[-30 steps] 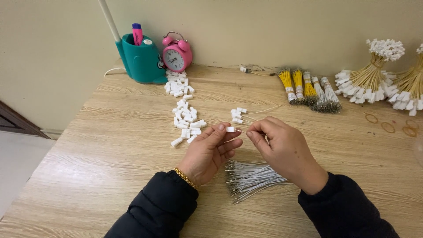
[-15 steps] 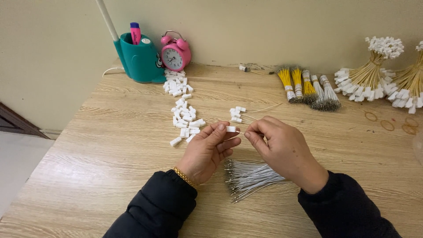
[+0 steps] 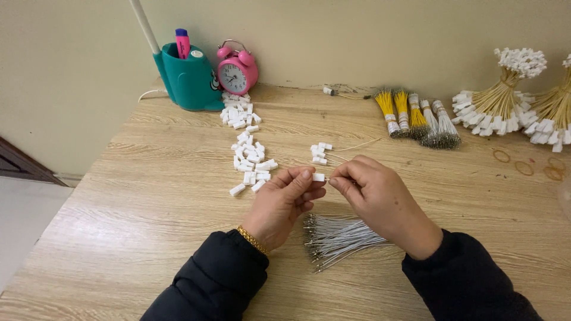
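My left hand [image 3: 284, 202] pinches a small white plastic connector [image 3: 319, 177] between thumb and fingertips above the wooden table [image 3: 148, 196]. My right hand [image 3: 380, 199] faces it, fingertips pinched on a thin wire at the connector's right end. Under both hands lies a loose bundle of white wires [image 3: 339, 238] with metal tips. A scattered trail of white connectors [image 3: 250, 157] runs up the table to the left, and a few finished connectors with wires [image 3: 321, 153] lie just beyond my hands.
At the back left stand a teal pen holder [image 3: 189, 74] and a pink alarm clock [image 3: 237, 71]. Yellow and white wire bundles [image 3: 416, 119] lie at the back centre, assembled bunches [image 3: 505, 95] at the far right. Rubber bands [image 3: 523, 163] lie nearby.
Both hands stay close together at the connector; only small finger movements show, and nothing on the table has shifted.
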